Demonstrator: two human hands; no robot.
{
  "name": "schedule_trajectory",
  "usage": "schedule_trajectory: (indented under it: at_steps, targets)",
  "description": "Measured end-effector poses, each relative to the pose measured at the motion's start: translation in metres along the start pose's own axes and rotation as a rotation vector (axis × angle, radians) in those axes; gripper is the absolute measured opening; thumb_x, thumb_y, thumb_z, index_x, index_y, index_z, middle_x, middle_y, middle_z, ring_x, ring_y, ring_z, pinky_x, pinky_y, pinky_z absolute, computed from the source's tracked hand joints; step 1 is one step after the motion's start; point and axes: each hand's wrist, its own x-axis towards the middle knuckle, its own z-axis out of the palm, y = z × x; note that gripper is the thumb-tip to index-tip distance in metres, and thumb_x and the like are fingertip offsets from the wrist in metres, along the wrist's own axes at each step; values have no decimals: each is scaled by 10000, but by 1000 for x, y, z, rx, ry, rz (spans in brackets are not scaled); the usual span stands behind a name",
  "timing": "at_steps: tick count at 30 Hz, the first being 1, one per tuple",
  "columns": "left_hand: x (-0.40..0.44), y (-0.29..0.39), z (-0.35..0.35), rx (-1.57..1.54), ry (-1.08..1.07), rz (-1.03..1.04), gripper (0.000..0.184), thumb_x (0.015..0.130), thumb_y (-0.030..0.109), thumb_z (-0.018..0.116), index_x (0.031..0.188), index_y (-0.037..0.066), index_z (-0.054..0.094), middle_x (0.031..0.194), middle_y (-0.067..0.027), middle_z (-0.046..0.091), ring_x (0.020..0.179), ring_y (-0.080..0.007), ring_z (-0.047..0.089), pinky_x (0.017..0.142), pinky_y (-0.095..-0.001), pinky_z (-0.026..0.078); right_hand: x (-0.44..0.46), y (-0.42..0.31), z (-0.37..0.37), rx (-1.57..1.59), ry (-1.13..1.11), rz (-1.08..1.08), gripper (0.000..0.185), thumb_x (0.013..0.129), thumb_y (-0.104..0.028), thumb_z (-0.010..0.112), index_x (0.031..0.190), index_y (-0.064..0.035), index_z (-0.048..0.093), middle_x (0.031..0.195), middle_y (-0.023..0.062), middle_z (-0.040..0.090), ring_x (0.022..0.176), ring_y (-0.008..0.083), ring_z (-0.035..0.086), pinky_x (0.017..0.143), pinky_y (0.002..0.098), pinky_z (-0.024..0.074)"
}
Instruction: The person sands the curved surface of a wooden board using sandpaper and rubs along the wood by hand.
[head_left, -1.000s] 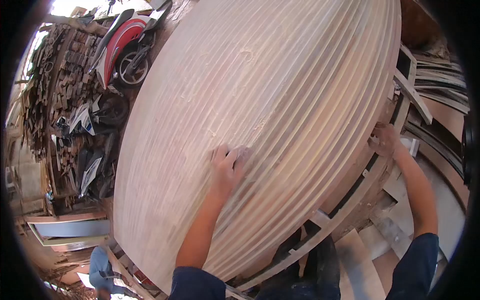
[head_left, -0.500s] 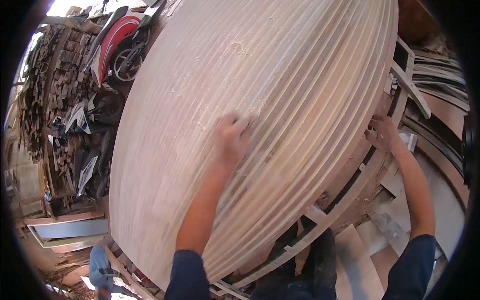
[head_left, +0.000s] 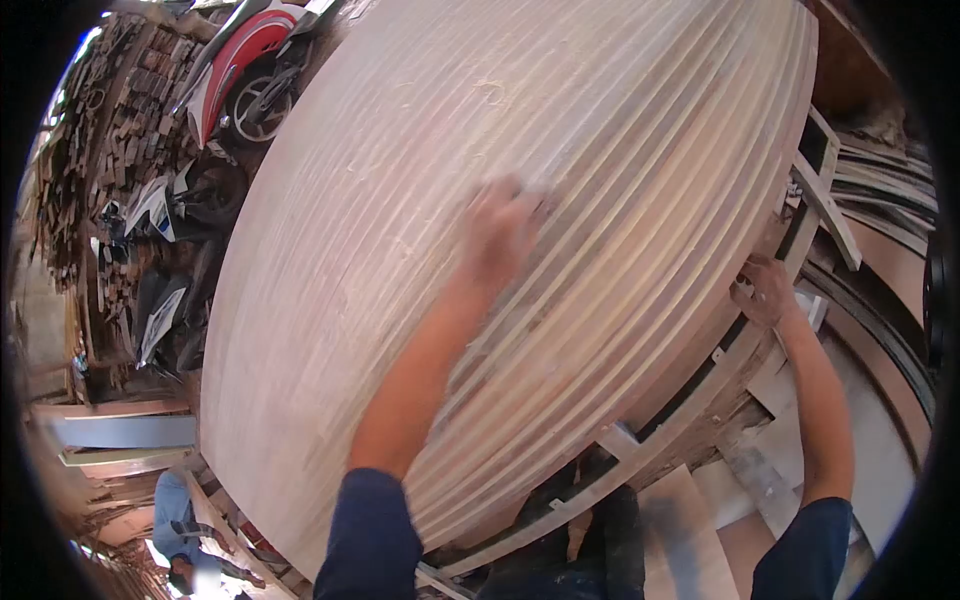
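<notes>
A large, curved wooden panel [head_left: 330, 290] with long parallel strips and ridges fills the middle of the view. On its surface my left hand [head_left: 500, 230] is closed and smeared by motion. A small pale-grey thing shows at its fingers, too blurred to name. My right hand [head_left: 768, 292] is at the panel's right edge, above a curved wooden frame [head_left: 690, 395]. Its fingers are bent inward by the edge, and what they grip, if anything, is hidden. Pale dust and scrape marks lie on the panel near my left hand.
Motorcycles [head_left: 250, 80] stand at the left in front of stacked wood pieces [head_left: 140, 120]. Another person [head_left: 175, 520] is at the lower left. Boards [head_left: 690, 530] lie at the lower right, and curved strips [head_left: 885, 175] are piled at the right.
My left hand has moved up and slightly right across the panel. My right hand stays at the edge. The view has shifted, and more of the other person shows.
</notes>
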Motion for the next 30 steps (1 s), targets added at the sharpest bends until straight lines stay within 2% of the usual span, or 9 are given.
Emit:
schedule_trajectory:
  at_steps: [3,5,7,10,15,21,23,27,30]
  targets:
    - [29,1,16,-61,79,4,209,792,62,706,995,83,749,812,-131,590,768,-348,586,728,-461,455,0,3,8,14,27,-16,333,795,-154,650,1097,-27,716,1089,182,708,996,365,675,892,434,537]
    - [-13,-1,-11,32,-33,28,230,798,85,716,1026,97,748,827,-133,588,789,-343,589,743,-467,451,-3,7,12,98,124,-65,344,787,-155,648,1105,-43,719,1088,187,709,1007,379,673,885,440,540]
    - [-98,-9,-61,179,-143,-42,401,746,87,697,1145,120,724,854,-105,570,837,-306,587,776,-432,457,-3,20,28,22,172,-133,320,776,-144,652,1071,-42,719,1048,188,711,979,389,674,855,448,543]
    - [-162,6,-127,187,-261,-188,393,739,69,717,1131,87,720,892,-94,597,883,-291,592,754,-406,491,1,14,17,-1,194,-181,265,758,-135,655,997,-31,709,968,193,707,923,402,672,802,466,543]
    - [-73,28,-59,25,-86,-172,357,776,6,666,1125,67,707,1004,-90,651,947,-273,605,804,-371,555,0,12,17,65,164,-148,210,751,-152,656,899,-5,673,877,206,684,835,412,663,738,486,533]
    - [-116,25,-70,34,-18,-213,336,817,37,634,1147,73,687,1071,-59,685,965,-254,613,801,-359,562,9,26,24,34,277,-296,248,743,-144,665,951,-13,694,877,215,690,789,426,669,716,468,540]
    - [-85,21,-50,0,-28,-191,325,817,36,630,1134,76,696,1070,-58,696,949,-253,619,800,-354,561,2,23,23,61,122,-126,268,738,-145,672,974,-21,704,912,213,700,814,417,678,730,469,539]
    - [-58,23,-46,-68,20,-129,301,797,30,641,1085,82,716,1035,-63,713,919,-252,630,786,-351,561,2,12,14,62,220,-196,250,743,-151,677,959,-29,710,911,202,702,808,398,684,729,466,538]
    - [-110,21,-73,-42,-6,-245,281,781,23,651,1049,81,715,1015,-69,705,933,-258,630,783,-362,565,4,21,21,121,155,-140,231,757,-156,680,951,-33,714,901,192,703,800,383,687,721,462,537]
